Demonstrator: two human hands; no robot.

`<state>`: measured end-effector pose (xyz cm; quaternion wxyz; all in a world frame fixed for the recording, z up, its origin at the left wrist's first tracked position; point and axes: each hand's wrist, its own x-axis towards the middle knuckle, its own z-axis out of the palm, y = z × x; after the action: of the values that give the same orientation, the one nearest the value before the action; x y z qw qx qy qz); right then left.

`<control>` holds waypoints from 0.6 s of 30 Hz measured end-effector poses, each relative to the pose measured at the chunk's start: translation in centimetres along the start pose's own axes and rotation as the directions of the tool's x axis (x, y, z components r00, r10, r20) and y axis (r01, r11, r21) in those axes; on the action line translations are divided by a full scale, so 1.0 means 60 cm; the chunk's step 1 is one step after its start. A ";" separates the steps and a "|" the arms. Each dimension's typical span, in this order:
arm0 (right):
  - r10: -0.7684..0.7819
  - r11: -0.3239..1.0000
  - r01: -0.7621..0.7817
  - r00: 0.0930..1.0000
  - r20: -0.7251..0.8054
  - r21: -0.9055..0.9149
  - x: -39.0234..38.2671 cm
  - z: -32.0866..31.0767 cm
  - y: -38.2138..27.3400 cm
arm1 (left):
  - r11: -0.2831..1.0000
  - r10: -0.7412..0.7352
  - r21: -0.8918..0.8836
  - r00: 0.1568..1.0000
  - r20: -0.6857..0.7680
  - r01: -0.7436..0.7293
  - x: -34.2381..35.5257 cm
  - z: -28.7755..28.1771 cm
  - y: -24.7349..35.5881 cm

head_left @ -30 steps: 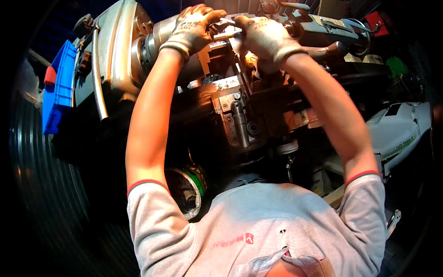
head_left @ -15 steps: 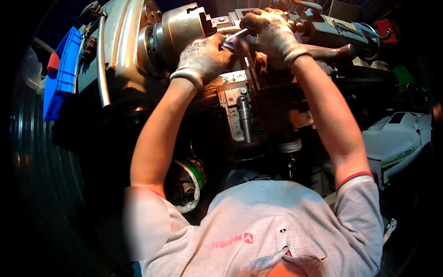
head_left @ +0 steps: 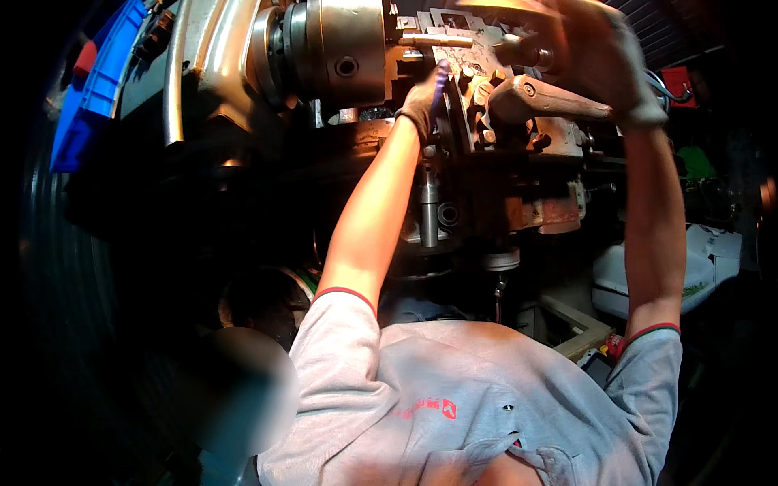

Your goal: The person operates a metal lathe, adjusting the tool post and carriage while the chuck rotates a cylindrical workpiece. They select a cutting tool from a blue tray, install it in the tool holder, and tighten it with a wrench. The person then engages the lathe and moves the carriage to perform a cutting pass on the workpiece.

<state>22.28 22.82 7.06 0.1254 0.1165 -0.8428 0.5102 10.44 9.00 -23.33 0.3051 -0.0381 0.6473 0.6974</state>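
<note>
In the head view, the slim metal rod (head_left: pixel 438 40) lies near the top centre, level in the frame, its left end beside the big steel chuck (head_left: pixel 348 53) and its right end pointing at a dark spindle (head_left: pixel 519 51). That alignment suggests all three share one turning axis.

The left hand (head_left: pixel 422 103), gloved and mostly in shadow, is below the rod, beside the tool block (head_left: pixel 462 97). One finger points up toward the rod, apparently stopping short; the others are hidden, so whether they grasp anything cannot be told. Being so close would suit steadying or checking something there.

The right hand (head_left: pixel 606 65), also gloved, is blurred at the upper right, over the outer end of a stout lever (head_left: pixel 551 99). Whether its fingers are clenched or loose cannot be told, nor whether it touches the lever. The lever probably sticks out sideways for easy reach.

A blue tray (head_left: pixel 99 85) stands at the upper left, presumably clear of the chuck.
</note>
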 end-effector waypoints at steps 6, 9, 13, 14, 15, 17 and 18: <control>0.228 0.888 -0.298 0.946 -0.228 -0.350 -0.215 -0.062 -0.068 | 0.997 0.024 -0.082 0.981 0.192 -0.008 0.065 0.000 -0.034; 0.438 0.807 -0.564 0.771 -0.462 -0.175 -0.349 -0.078 -0.004 | 0.921 -0.060 -0.376 0.991 0.118 0.100 0.036 0.044 -0.005; 0.599 0.787 -0.519 0.514 -0.614 0.334 -0.490 -0.091 0.097 | 0.920 -0.024 -0.391 0.999 0.045 0.039 0.009 0.040 0.003; 0.620 0.759 -0.567 0.478 -0.623 0.321 -0.515 -0.091 0.114 | 0.960 -0.098 -0.261 0.994 0.041 0.105 -0.007 0.046 0.011; 0.642 0.723 -0.615 0.433 -0.633 0.314 -0.538 -0.092 0.129 | 0.964 -0.044 -0.263 0.999 0.000 0.043 -0.055 0.067 0.038; 0.671 0.683 -0.657 0.392 -0.629 0.319 -0.560 -0.084 0.148 | 0.999 0.043 -0.018 0.996 -0.079 -0.044 -0.042 0.048 0.026; 0.634 0.730 -0.633 0.485 -0.603 0.258 -0.575 -0.092 0.168 | 0.983 0.019 -0.184 0.999 -0.050 -0.027 -0.015 0.042 0.003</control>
<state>51.99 34.64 -10.24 0.2154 -0.3880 -0.7248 0.5269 11.97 10.98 -22.38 0.2766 -0.0755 0.5874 0.7568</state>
